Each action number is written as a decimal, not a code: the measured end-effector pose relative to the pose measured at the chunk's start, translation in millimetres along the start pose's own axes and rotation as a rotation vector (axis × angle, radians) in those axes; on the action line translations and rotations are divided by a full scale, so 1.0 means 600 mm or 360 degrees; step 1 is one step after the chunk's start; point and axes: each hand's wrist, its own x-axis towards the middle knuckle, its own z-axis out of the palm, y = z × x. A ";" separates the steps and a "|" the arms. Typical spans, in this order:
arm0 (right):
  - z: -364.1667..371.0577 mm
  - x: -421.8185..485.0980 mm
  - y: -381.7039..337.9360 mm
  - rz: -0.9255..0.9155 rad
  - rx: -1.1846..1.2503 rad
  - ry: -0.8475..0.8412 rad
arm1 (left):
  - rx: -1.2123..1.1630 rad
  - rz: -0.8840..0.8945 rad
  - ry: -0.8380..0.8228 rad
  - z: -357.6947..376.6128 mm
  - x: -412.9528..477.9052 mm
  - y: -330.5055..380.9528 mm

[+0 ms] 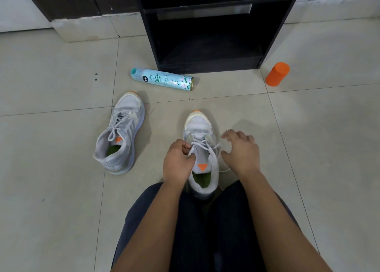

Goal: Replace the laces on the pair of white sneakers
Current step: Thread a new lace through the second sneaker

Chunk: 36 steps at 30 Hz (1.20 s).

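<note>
A white sneaker (198,128) with an orange toe tip stands on the floor tiles between my knees, toe pointing away. Its white lace (202,143) is loose across the upper eyelets. My left hand (177,163) pinches a lace strand at the shoe's left side. My right hand (241,148) hovers just right of the shoe, fingers spread and lightly curled; a lace end runs under it, and whether it holds the lace is unclear. The second white sneaker (121,134) lies to the left, fully laced, toe away.
A light blue spray can (162,79) lies on its side ahead of the shoes. A black open shelf unit (207,31) stands behind it. An orange cylinder (277,74) lies at the right. My dark-trousered legs (195,230) fill the lower middle.
</note>
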 end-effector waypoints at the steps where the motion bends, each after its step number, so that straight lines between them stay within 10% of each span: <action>1: 0.003 0.003 -0.004 -0.0124 0.0021 0.0013 | 0.0004 0.0003 0.0000 0.001 0.001 0.000; 16: 0.016 0.013 0.010 0.0186 0.0122 -0.0042 | 0.0071 -0.0048 0.0058 0.003 -0.002 0.001; 30: 0.007 0.005 0.035 0.0486 0.0783 -0.0832 | 0.0058 -0.0130 0.0022 -0.002 0.003 -0.004; 36: 0.030 0.052 0.073 0.0723 0.0451 -0.0070 | -0.0068 0.0024 -0.0017 -0.002 0.000 0.003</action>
